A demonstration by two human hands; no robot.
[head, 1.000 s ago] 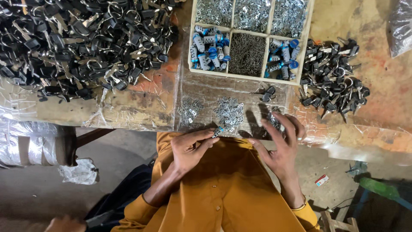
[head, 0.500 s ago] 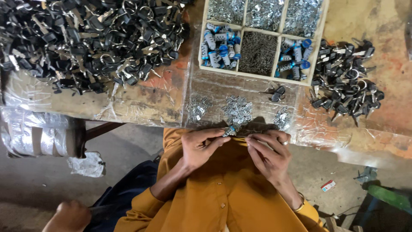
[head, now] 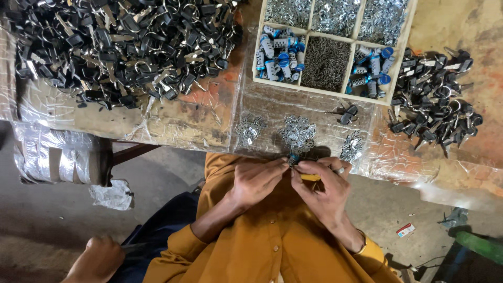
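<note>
Workshop: key heaps (head: 126, 47), parts tray (head: 335, 47)

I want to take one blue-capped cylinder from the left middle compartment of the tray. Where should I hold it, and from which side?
Probably from above, pinching across the silver barrel of a top cylinder. They lie heaped on their sides, and the tray walls block any approach from the side. The hands are busy at the table edge.

black key pile (head: 120, 47), compartment tray (head: 335, 47)

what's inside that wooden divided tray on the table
The wooden tray holds silver metal bits in its far compartments, blue-capped cylinders either side and dark thin pieces between. Its top edge is out of frame.
</note>
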